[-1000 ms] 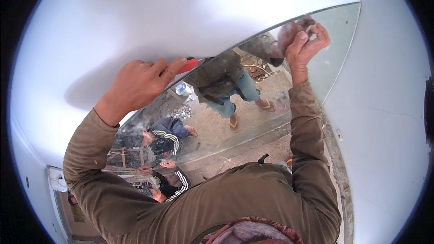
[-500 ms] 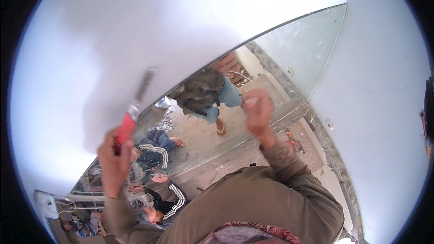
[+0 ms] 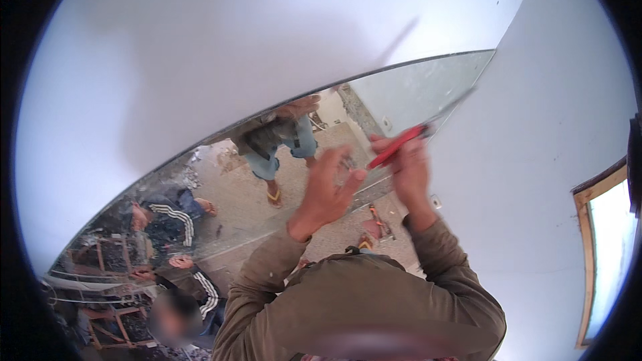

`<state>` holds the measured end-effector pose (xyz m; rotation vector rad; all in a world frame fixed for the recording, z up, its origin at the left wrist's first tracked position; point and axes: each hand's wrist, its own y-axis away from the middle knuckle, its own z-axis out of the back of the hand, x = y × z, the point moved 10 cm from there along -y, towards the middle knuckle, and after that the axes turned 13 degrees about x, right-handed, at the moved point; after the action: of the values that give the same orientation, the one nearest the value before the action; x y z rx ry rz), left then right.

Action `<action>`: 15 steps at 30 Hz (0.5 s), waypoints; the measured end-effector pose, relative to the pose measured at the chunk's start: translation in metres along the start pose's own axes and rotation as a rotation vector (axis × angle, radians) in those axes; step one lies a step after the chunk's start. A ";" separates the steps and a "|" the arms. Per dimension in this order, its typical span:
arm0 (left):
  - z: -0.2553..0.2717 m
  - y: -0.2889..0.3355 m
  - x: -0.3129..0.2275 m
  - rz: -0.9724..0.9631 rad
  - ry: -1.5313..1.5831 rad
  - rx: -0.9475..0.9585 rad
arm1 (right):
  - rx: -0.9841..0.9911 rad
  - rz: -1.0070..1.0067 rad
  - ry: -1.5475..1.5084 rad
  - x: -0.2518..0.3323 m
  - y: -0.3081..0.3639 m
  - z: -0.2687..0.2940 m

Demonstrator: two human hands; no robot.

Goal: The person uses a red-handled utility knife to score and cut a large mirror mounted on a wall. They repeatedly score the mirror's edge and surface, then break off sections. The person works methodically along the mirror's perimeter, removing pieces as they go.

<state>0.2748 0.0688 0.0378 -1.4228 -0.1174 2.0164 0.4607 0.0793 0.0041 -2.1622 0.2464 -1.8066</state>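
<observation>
- Right hand (image 3: pixel 409 172) raised in front of the mirror (image 3: pixel 414 90), fingers closed around the red handle of a knife (image 3: pixel 400 147); tool angled up and to the right, tip near the mirror's right end, by the wall corner.
- Blade end is blurred; can't tell whether it touches the glass.
- Left hand (image 3: pixel 329 190) just beside the right one, fingers curled with the tips pinched on something small; too blurred to say what.
- The hands are close together; can't tell if they touch.
- Both forearms in olive-brown sleeves (image 3: pixel 374 294), coming up from the lower edge.
- Mirror leans against a white wall (image 3: pixel 200 47), top edge running up to the right.
- Reflection shows a person standing in shorts and sandals (image 3: pixel 277 144), a tiled floor and a seated person in a striped dark jacket (image 3: pixel 167 220).
- Window with wooden frame (image 3: pixel 602 254) at far right.
</observation>
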 end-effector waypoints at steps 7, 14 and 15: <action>0.158 0.065 -0.052 -0.297 -0.994 -0.743 | 0.244 0.345 1.537 0.204 -0.081 0.047; 0.144 0.053 -0.041 -0.279 -1.338 -0.764 | 0.669 0.687 1.968 0.221 -0.132 -0.032; 0.140 0.050 -0.040 -0.245 -1.374 -0.758 | 0.714 0.728 1.995 0.216 -0.134 -0.037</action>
<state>0.1383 0.0478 0.1056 -0.0372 -1.6429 2.4327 0.4565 0.1299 0.2559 0.6237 0.5115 -2.1733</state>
